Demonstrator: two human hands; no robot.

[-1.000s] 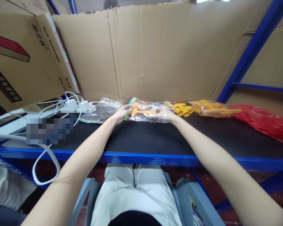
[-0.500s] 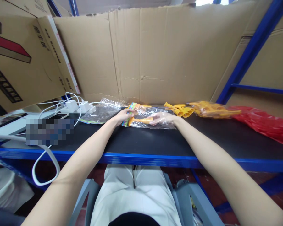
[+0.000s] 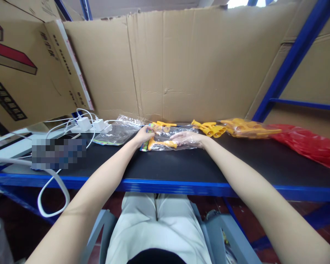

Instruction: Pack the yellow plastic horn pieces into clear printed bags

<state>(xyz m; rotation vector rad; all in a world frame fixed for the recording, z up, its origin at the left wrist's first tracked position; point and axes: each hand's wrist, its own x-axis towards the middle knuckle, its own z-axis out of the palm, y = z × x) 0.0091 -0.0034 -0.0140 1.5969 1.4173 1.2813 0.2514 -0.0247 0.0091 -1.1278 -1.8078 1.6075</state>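
- Currently, left hand (image 3: 143,135) pinches the printed header end of a clear bag (image 3: 172,138); fingers closed on that edge.
- Right hand (image 3: 189,138) lies flat over the bag's other end, fingers stretched out and pressing, gripping nothing.
- Bag sits on the black shelf top (image 3: 181,165), toward the back edge, about mid-width. One yellow plastic piece (image 3: 162,143) shows inside it, just below the right fingertips.
- More loose yellow pieces (image 3: 210,128) lie just right of the bag along the back edge; a filled bag of them (image 3: 247,127) beyond, then a red bag (image 3: 305,145) toward the right edge.
- Spare clear bags (image 3: 117,132) to the left; white power strip (image 3: 89,125) and cables near the back-left corner.
- My judgement: I'd keep the left pinch firm on the header so the mouth holds its place, and use the flat right palm to smooth the film and settle the piece down, without pushing the bag off line.
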